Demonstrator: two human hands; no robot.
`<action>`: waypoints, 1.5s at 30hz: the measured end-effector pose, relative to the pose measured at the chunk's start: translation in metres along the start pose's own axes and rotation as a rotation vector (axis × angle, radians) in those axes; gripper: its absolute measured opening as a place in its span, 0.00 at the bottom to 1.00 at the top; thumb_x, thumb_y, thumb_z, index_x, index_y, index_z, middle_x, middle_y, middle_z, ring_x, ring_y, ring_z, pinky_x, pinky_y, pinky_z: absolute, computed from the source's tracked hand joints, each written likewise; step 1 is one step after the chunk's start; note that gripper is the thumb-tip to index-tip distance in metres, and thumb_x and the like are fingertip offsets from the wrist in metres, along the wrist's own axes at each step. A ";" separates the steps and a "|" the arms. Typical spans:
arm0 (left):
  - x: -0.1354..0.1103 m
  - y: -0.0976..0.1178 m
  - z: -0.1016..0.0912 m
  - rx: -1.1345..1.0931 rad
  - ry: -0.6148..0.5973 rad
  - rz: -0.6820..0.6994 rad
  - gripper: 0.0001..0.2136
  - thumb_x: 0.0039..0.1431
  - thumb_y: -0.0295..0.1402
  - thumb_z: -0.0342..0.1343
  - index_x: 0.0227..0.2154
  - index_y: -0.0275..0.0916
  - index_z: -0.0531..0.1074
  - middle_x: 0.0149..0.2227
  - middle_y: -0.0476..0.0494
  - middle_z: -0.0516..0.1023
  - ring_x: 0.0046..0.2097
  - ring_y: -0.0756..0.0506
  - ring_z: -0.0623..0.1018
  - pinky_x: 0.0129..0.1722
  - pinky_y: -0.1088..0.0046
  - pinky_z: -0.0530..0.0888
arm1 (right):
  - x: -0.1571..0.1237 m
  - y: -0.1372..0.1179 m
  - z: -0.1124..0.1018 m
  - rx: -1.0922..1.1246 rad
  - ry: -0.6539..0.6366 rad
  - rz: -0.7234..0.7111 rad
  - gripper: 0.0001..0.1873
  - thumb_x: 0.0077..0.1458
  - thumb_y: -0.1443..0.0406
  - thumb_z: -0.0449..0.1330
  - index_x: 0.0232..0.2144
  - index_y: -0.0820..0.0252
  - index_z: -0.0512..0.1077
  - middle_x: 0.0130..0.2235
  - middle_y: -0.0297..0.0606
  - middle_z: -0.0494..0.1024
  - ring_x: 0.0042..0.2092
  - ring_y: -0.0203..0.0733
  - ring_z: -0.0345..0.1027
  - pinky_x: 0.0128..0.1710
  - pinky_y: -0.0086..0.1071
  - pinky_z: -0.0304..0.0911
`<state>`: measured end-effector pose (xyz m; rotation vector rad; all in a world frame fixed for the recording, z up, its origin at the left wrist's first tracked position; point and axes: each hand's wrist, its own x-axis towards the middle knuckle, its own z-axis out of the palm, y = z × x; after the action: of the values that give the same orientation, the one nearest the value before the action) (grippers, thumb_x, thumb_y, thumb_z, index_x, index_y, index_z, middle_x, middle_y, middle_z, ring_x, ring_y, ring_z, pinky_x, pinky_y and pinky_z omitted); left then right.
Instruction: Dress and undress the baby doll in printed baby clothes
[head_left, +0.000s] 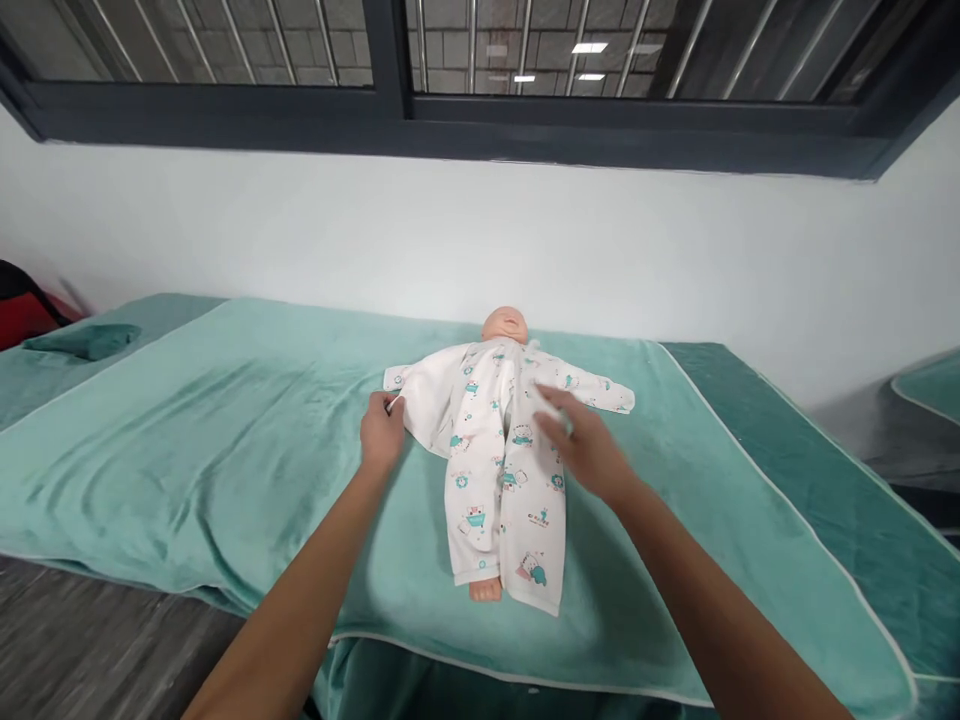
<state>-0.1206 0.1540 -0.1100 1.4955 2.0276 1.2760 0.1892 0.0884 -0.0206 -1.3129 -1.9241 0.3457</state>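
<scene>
A baby doll (505, 324) lies on its back on a green blanket, its head toward the wall. White baby clothes (472, 480) with small teal and pink prints cover its body, and one bare foot (486, 590) shows below a trouser leg. My left hand (382, 430) pinches the edge of the white garment flap at the left side, thumb and finger closed on it. Over the right side of the chest, my right hand (581, 440) hovers with fingers apart, slightly blurred. I cannot tell whether its fingertips touch the cloth.
The green blanket (300, 420) is spread over a bed, wrinkled on the left. A white wall (450, 230) and a dark-framed window (390, 110) with bars stand behind. At the far left is a red and black item (26, 310). Grey floor (97, 630) shows at lower left.
</scene>
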 end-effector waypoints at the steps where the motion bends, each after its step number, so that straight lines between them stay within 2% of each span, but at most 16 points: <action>1: -0.001 -0.001 0.000 -0.042 -0.007 0.005 0.08 0.63 0.38 0.48 0.38 0.41 0.66 0.36 0.45 0.74 0.39 0.44 0.75 0.41 0.68 0.71 | -0.007 -0.007 0.002 -0.048 -0.085 -0.107 0.08 0.65 0.58 0.54 0.41 0.53 0.69 0.59 0.41 0.74 0.60 0.50 0.67 0.57 0.45 0.63; 3: -0.002 0.002 0.000 -0.114 -0.031 0.019 0.08 0.63 0.39 0.48 0.37 0.41 0.64 0.33 0.49 0.71 0.35 0.47 0.72 0.37 0.72 0.70 | -0.021 -0.012 0.005 -0.166 -0.142 -0.223 0.05 0.65 0.62 0.55 0.40 0.54 0.69 0.63 0.42 0.70 0.64 0.52 0.63 0.60 0.48 0.61; 5: -0.002 0.015 0.000 -0.172 -0.059 0.031 0.07 0.64 0.40 0.49 0.36 0.41 0.63 0.31 0.51 0.68 0.33 0.48 0.70 0.35 0.73 0.69 | -0.033 -0.010 0.007 -0.243 -0.054 -0.210 0.07 0.65 0.62 0.55 0.44 0.55 0.68 0.61 0.46 0.71 0.62 0.54 0.63 0.59 0.50 0.62; 8: -0.008 0.057 -0.007 -0.261 -0.050 0.121 0.07 0.65 0.39 0.49 0.37 0.42 0.62 0.32 0.51 0.68 0.33 0.48 0.70 0.35 0.74 0.69 | -0.043 -0.003 0.007 -0.249 0.034 -0.106 0.08 0.66 0.61 0.55 0.46 0.55 0.67 0.51 0.47 0.75 0.52 0.52 0.70 0.50 0.46 0.68; 11: -0.027 0.110 -0.018 -0.172 -0.070 0.389 0.05 0.67 0.36 0.48 0.41 0.42 0.64 0.38 0.48 0.73 0.38 0.46 0.73 0.39 0.71 0.69 | -0.044 -0.001 -0.001 -0.176 -0.085 -0.081 0.06 0.68 0.63 0.51 0.38 0.55 0.67 0.43 0.43 0.75 0.42 0.46 0.71 0.41 0.39 0.68; 13: -0.045 0.134 -0.023 0.032 -0.259 0.675 0.05 0.67 0.30 0.46 0.41 0.42 0.66 0.38 0.45 0.75 0.40 0.44 0.74 0.42 0.67 0.69 | -0.040 0.000 -0.010 -0.098 -0.221 -0.109 0.08 0.68 0.63 0.51 0.36 0.55 0.67 0.40 0.41 0.75 0.39 0.43 0.70 0.38 0.36 0.65; 15: -0.062 0.141 -0.024 0.212 -0.482 0.933 0.10 0.65 0.23 0.43 0.40 0.40 0.68 0.38 0.43 0.76 0.41 0.43 0.75 0.42 0.65 0.69 | -0.033 0.003 -0.019 0.007 -0.341 -0.126 0.09 0.68 0.61 0.53 0.35 0.55 0.69 0.38 0.38 0.74 0.37 0.40 0.69 0.36 0.34 0.63; 18: -0.073 0.129 -0.017 0.150 -0.644 1.073 0.12 0.67 0.25 0.44 0.47 0.41 0.70 0.42 0.43 0.78 0.45 0.43 0.77 0.45 0.64 0.70 | -0.010 0.011 -0.024 0.142 -0.319 -0.051 0.15 0.67 0.56 0.55 0.29 0.56 0.69 0.31 0.34 0.72 0.32 0.38 0.65 0.34 0.32 0.60; 20: -0.065 0.115 -0.007 -0.040 -0.550 0.949 0.10 0.69 0.29 0.45 0.47 0.42 0.70 0.43 0.44 0.79 0.46 0.44 0.77 0.47 0.64 0.71 | 0.017 0.015 -0.017 0.149 -0.148 0.052 0.18 0.66 0.55 0.54 0.26 0.56 0.67 0.28 0.33 0.71 0.31 0.38 0.64 0.33 0.33 0.58; 23: -0.035 0.104 0.014 -0.191 -0.249 0.525 0.08 0.69 0.33 0.47 0.41 0.42 0.71 0.42 0.43 0.79 0.44 0.44 0.77 0.45 0.64 0.73 | 0.071 0.017 0.004 0.033 0.080 0.190 0.17 0.65 0.54 0.54 0.26 0.55 0.65 0.28 0.34 0.73 0.32 0.40 0.64 0.33 0.34 0.56; 26: -0.004 0.111 0.034 -0.194 -0.180 0.281 0.10 0.67 0.33 0.48 0.45 0.43 0.72 0.47 0.42 0.80 0.49 0.42 0.77 0.49 0.61 0.74 | 0.120 0.015 0.025 -0.147 0.018 0.310 0.20 0.62 0.51 0.55 0.24 0.55 0.62 0.27 0.35 0.72 0.31 0.41 0.62 0.33 0.34 0.53; 29: 0.008 0.133 0.045 -0.155 -0.242 0.334 0.12 0.67 0.30 0.47 0.48 0.44 0.73 0.49 0.43 0.80 0.53 0.41 0.76 0.54 0.60 0.72 | 0.143 0.015 0.035 -0.242 -0.099 0.401 0.22 0.57 0.48 0.59 0.23 0.53 0.59 0.26 0.36 0.71 0.30 0.42 0.61 0.30 0.34 0.51; 33: 0.016 0.159 0.050 -0.174 -0.362 0.450 0.12 0.67 0.30 0.47 0.47 0.45 0.74 0.49 0.46 0.81 0.51 0.43 0.78 0.51 0.64 0.73 | 0.142 0.024 0.036 -0.124 -0.090 0.422 0.15 0.56 0.56 0.58 0.23 0.53 0.60 0.25 0.33 0.70 0.29 0.41 0.60 0.30 0.33 0.52; 38: 0.047 0.167 0.063 -0.217 -0.308 0.275 0.08 0.61 0.31 0.54 0.38 0.41 0.77 0.42 0.44 0.82 0.42 0.45 0.79 0.44 0.68 0.73 | 0.140 0.040 0.037 0.096 0.006 0.368 0.13 0.55 0.58 0.59 0.22 0.55 0.66 0.25 0.32 0.71 0.29 0.39 0.61 0.32 0.33 0.55; 42: 0.062 0.172 0.075 -0.142 -0.478 0.206 0.07 0.57 0.36 0.58 0.27 0.40 0.76 0.32 0.45 0.80 0.33 0.45 0.75 0.34 0.68 0.69 | 0.142 0.048 0.042 0.315 0.120 0.371 0.12 0.53 0.57 0.60 0.24 0.58 0.71 0.24 0.30 0.70 0.29 0.37 0.60 0.32 0.32 0.58; 45: 0.061 0.175 0.083 -0.082 -0.440 0.186 0.05 0.55 0.32 0.59 0.26 0.40 0.74 0.30 0.46 0.79 0.30 0.46 0.72 0.32 0.68 0.67 | 0.142 0.051 0.045 0.435 0.181 0.397 0.13 0.52 0.56 0.62 0.24 0.59 0.72 0.24 0.30 0.69 0.28 0.36 0.58 0.31 0.31 0.58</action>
<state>0.0168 0.2562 -0.0015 1.7717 1.5687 0.9680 0.1659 0.2443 -0.0190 -1.3647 -1.3335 0.7678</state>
